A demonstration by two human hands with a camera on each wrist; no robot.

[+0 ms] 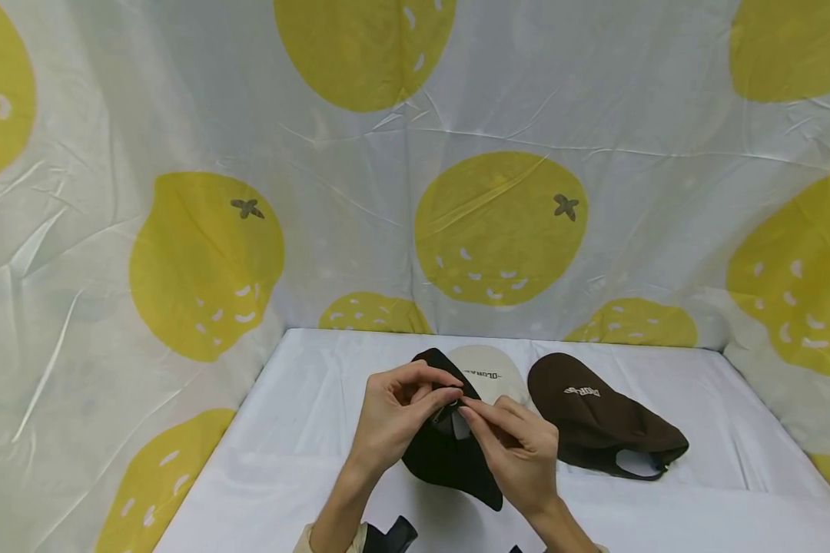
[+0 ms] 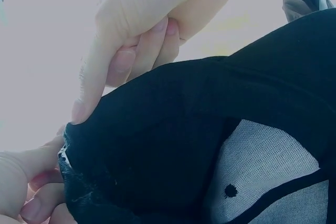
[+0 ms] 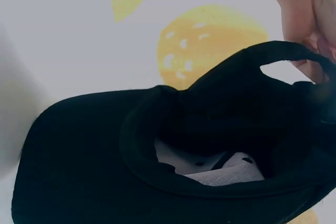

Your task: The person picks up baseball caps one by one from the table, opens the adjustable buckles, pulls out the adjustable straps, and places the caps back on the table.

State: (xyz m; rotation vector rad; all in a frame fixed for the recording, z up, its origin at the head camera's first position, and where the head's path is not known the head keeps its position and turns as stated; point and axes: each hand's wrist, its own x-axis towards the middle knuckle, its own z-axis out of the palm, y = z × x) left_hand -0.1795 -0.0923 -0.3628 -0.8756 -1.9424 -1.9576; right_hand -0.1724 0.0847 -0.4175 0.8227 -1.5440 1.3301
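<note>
A black baseball cap (image 1: 449,457) hangs tilted above the table, its brim pointing down toward the front. At the strap on the cap's back, my left hand (image 1: 394,407) pinches between thumb and index finger. Close beside it, the thumb and fingertips of my right hand (image 1: 519,445) pinch the same strap. The fingers hide most of the fastening. Through the opening, the right wrist view shows the cap's pale mesh lining (image 3: 226,174) and the arched gap above the strap. The left wrist view shows that lining as well, with the black fabric (image 2: 152,140) held at its edge.
A dark brown cap (image 1: 602,422) with white lettering lies to the right on the white-covered table (image 1: 304,384). Behind the black cap sits a beige cap (image 1: 487,365), partly hidden. A lemon-print curtain (image 1: 353,230) rises at the back and sides.
</note>
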